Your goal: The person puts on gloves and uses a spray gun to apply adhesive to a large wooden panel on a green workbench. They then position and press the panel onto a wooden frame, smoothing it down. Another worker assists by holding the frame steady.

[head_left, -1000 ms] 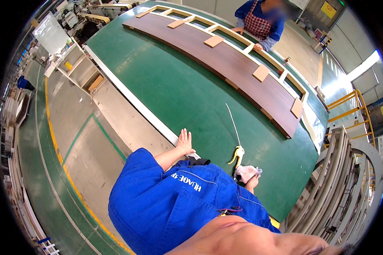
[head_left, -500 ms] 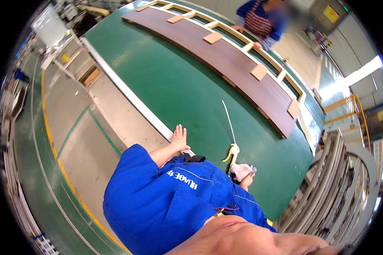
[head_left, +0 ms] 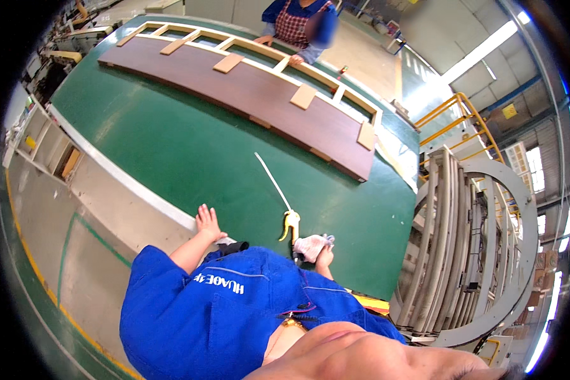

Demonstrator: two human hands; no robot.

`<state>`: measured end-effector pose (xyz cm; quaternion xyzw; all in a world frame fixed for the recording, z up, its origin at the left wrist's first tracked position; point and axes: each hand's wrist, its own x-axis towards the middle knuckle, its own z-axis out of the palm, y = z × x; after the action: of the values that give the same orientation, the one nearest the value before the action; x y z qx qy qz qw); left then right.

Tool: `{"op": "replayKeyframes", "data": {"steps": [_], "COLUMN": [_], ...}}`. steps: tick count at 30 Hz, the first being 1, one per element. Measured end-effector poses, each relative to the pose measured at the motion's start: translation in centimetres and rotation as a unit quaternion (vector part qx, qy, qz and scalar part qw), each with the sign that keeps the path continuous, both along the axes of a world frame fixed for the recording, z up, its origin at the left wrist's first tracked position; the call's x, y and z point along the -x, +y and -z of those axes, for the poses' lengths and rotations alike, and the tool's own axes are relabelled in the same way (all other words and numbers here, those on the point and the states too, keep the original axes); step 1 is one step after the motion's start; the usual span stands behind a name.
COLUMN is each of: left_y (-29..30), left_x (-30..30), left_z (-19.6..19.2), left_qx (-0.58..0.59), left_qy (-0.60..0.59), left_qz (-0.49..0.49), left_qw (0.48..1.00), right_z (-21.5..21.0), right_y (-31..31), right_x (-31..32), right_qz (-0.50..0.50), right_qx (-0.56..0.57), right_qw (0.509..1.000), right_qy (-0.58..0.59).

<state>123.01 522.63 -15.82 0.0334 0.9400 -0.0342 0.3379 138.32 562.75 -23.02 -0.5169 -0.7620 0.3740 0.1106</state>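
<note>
Table in green stretches out before you, bearing the long brown panel flat on its far half, with the pale frame along the panel's far side and five tan blocks set at intervals where the two meet. As far as you can judge, the laying out is done: panel, frame and blocks are all in place, though you cannot tell whether anything is fastened or how much is left. Off to your right, beyond the table, stand the grey ring-shaped machine and, farther back, the yellow railing; across from you, the co-worker has both hands at the frame. Between you and the panel lies the yellow air gun, its thin nozzle aimed at the panel but well apart from it. Your left hand is spread flat at the table's near edge, holding nothing; your right hand is against the crumpled pale cloth, just beside the air gun's handle, and whether it grips the cloth you cannot tell
</note>
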Motion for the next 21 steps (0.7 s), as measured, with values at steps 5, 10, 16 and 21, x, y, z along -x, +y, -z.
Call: {"op": "replayKeyframes", "data": {"steps": [5, 10, 16, 21], "left_y": [0.8, 0.3, 0.4, 0.5], "left_x": [0.5, 0.1, 0.1, 0.0], "left_z": [-0.7, -0.1, 0.0, -0.7], "left_qx": [0.045, 0.039, 0.053, 0.048], "left_qy": [-0.025, -0.008, -0.007, -0.003], "left_qz": [0.019, 0.022, 0.023, 0.025], "left_qw": [0.999, 0.999, 0.998, 0.999], "right_z": [0.9, 0.5, 0.6, -0.1], "right_y": [0.3, 0.1, 0.1, -0.2], "right_x": [-0.5, -0.2, -0.6, -0.5], "right_qz": [0.012, 0.011, 0.004, 0.012], "right_qx": [0.012, 0.017, 0.003, 0.022], "right_qw": [0.999, 1.0, 0.999, 0.997], "right_qy": [0.037, -0.004, 0.044, 0.07]}}
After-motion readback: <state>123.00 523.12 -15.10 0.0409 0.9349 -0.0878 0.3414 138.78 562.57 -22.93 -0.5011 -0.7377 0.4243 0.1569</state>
